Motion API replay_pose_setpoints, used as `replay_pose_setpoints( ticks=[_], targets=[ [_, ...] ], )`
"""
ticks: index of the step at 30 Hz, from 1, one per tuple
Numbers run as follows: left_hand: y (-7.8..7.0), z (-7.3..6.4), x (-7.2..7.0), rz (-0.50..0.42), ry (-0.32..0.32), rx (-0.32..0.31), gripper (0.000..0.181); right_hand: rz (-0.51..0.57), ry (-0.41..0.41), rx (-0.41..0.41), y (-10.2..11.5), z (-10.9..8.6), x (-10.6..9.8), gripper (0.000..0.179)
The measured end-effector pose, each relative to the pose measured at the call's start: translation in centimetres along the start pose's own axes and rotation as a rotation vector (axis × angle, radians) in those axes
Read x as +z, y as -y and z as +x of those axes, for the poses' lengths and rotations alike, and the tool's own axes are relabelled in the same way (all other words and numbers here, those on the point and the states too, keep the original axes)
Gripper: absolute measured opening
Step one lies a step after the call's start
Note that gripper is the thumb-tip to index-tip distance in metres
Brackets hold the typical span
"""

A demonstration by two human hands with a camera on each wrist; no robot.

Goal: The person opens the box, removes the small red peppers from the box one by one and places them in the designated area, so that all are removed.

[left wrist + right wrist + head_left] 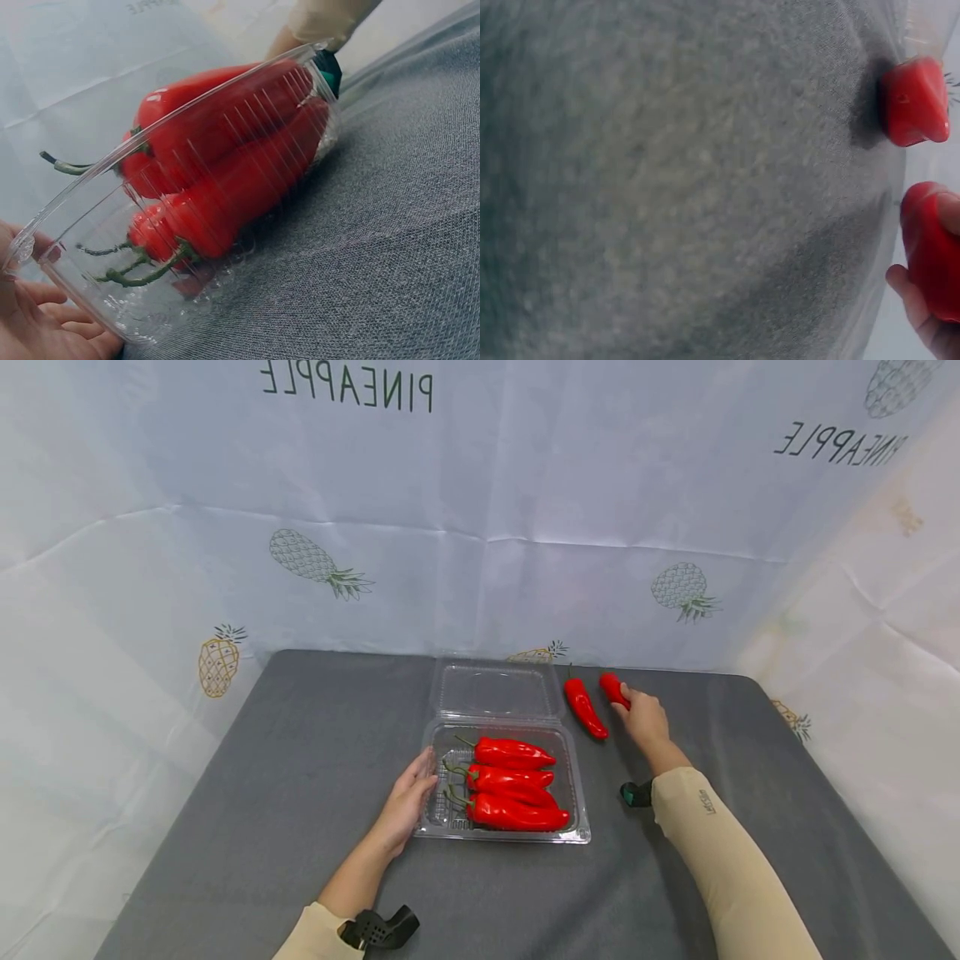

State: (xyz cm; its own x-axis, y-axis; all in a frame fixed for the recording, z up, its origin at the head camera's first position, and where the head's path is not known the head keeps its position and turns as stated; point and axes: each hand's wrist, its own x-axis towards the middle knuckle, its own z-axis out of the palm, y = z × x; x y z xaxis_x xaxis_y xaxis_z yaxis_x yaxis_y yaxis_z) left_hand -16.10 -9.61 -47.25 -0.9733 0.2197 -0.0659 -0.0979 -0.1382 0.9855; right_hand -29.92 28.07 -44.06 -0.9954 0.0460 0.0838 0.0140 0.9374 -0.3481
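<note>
A clear plastic clamshell container (581,835) lies with its lid (495,689) folded back. Several red peppers (517,814) with green stems lie in its base, stacked side by side. My left hand (405,802) rests against the container's left side, and its fingers touch the outer wall in the left wrist view. Over at the back right, my right hand (643,718) grips a red pepper (612,687), its thumb and fingers around it in the right wrist view. Another red pepper (585,708) lies on the table just left of that hand, right of the lid.
The grey cloth-covered table (315,735) ends at a white curtain (465,585) printed with pineapples. Another curtain side hangs along the right edge. Black straps sit on both wrists.
</note>
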Motion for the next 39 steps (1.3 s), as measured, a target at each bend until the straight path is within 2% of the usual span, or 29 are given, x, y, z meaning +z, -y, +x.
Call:
replay_pose_setpoints(
  ticks=[5, 10, 15, 24, 32, 39],
  targets=[
    [0.0, -0.1, 0.0, 0.002, -0.003, -0.003, 0.056, -0.045, 0.075, -0.055, -0.2, 0.0, 0.4, 0.054],
    [0.1, 0.0, 0.1, 0.000, -0.008, 0.000, 0.056, -0.106, 0.074, -0.181, -0.5, -0.2, 1.1, 0.054],
    [0.1, 0.1, 0.1, 0.001, -0.011, -0.001, 0.056, -0.109, 0.077, -0.240, -1.1, -0.7, 1.5, 0.055],
    [0.3, 0.1, 0.0, 0.018, -0.016, -0.002, 0.056, -0.108, 0.107, -0.228, -1.1, -1.1, 1.6, 0.055],
    [0.2, 0.1, -0.1, 0.017, -0.014, -0.001, 0.056, -0.117, 0.081, -0.221, -0.8, -1.2, 1.4, 0.054],
    [0.1, -0.1, 0.1, 0.009, -0.017, 0.002, 0.056, -0.048, 0.094, -0.193, -1.3, -1.3, 1.1, 0.062]
  ],
)
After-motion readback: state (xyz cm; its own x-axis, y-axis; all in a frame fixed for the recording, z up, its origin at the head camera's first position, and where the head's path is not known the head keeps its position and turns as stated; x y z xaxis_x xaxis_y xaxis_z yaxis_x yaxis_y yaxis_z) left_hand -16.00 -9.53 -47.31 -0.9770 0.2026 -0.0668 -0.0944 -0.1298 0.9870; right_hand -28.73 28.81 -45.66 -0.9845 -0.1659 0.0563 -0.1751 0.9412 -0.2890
